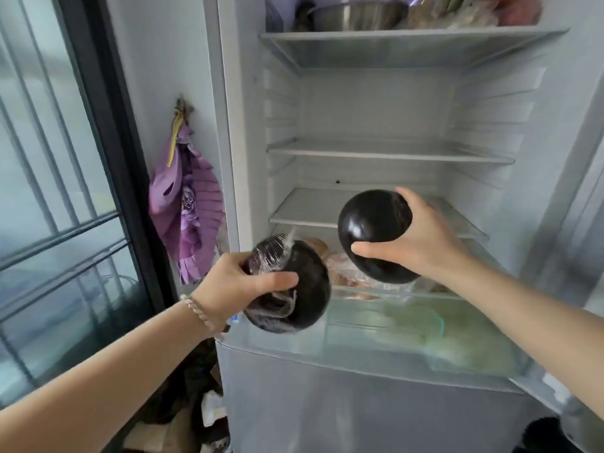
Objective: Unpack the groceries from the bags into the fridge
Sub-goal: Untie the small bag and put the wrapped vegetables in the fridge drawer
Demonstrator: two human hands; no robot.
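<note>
1. Left grip [235,286]: the fingers and thumb are curled round the wrapped aubergine [307,289], a dark round vegetable with cling film bunched over its upper left. It sits at the left front corner of the fridge [228,125], outside the cabinet and low, about level with the crisper drawer [392,331].
2. Right grip [425,240]: the thumb is underneath and the fingers over the far side of the glossy aubergine [372,223], which has no wrap. Its long axis stands close to upright, tilted slightly.
3. Key relation: the glossy aubergine is at the front edge of the bare shelf [307,207], which lies just behind it and to its left. The right grip is the nearer of the two to that shelf, so it is judged the one to place first.
4. Obstructions: wrapped packets [340,268] lie on the level below, directly under the right grip. The glass shelf above [392,152] limits headroom, so laying the aubergine on its side may help.
5. Surroundings: the top shelf carries a steel bowl [356,14] and bagged food. A purple cloth [186,204] hangs on the wall left of the fridge, well clear of both grips.
6. Risk: a round glossy body may roll on glass, so seat it away from the edge.
</note>
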